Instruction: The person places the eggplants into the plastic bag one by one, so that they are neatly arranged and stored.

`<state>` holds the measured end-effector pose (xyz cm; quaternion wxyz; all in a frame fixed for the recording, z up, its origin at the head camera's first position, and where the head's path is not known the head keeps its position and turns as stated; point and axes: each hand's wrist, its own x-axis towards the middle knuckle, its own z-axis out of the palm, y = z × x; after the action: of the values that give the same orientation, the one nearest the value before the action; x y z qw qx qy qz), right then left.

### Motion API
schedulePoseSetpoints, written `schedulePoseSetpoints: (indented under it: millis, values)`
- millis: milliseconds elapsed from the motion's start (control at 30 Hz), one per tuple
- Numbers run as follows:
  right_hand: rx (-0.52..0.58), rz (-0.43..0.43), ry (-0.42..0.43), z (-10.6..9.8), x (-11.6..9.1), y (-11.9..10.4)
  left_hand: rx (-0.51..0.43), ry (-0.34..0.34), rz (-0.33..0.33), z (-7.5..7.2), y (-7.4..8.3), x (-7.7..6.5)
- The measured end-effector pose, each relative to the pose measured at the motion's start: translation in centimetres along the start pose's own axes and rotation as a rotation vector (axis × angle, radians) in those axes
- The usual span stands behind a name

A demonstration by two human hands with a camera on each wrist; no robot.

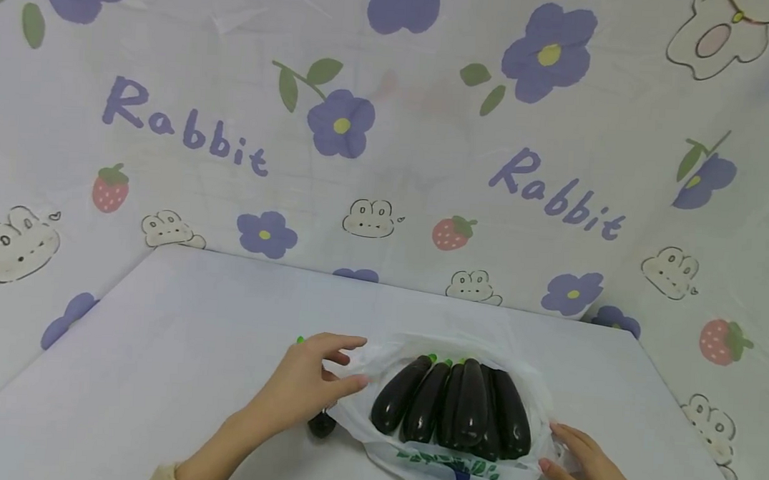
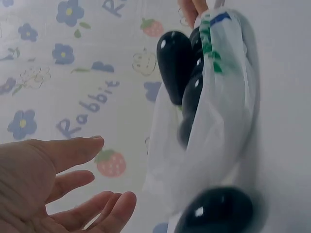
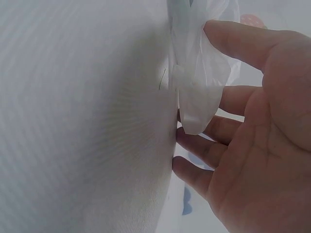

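A white plastic bag [image 1: 426, 464] with a printed tree lies with its mouth open, several dark eggplants [image 1: 416, 406] side by side in it. My left hand [image 1: 310, 380] hovers by the bag's left edge, fingers spread and holding nothing. Beneath that hand lies another eggplant [image 1: 321, 425], mostly hidden; its glossy end also appears in the left wrist view, outside the bag. At the bag's right edge is my right hand [image 1: 584, 467]. In the right wrist view its thumb [image 3: 243, 41] touches the thin plastic, with the loosely bent fingers apart behind it.
A white table [image 1: 226, 319] carries the bag. Behind it and at both sides hangs a white cloth [image 1: 413, 170] printed with purple flowers, strawberries, rabbits and the word Rabbit. The table's far edge meets this cloth.
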<state>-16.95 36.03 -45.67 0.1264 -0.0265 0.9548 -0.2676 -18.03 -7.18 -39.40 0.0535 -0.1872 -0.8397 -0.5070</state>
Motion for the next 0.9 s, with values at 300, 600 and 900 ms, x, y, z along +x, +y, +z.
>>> schedulePoseSetpoints:
  millis: [300, 600, 900]
  values:
    - [-0.028, 0.02, 0.001, -0.2, -0.2, 0.2, 0.073, 0.028, -0.077, -2.6, -2.6, 0.0]
    - [-0.029, -0.005, 0.007, 0.0, -0.1, 0.1, 0.062, 0.013, -0.129, -4.2, -4.5, 0.0]
    - [-0.03, 0.012, 0.006, 0.2, 0.0, 0.0, 0.043, 0.007, -0.139, -4.4, -5.4, 0.1]
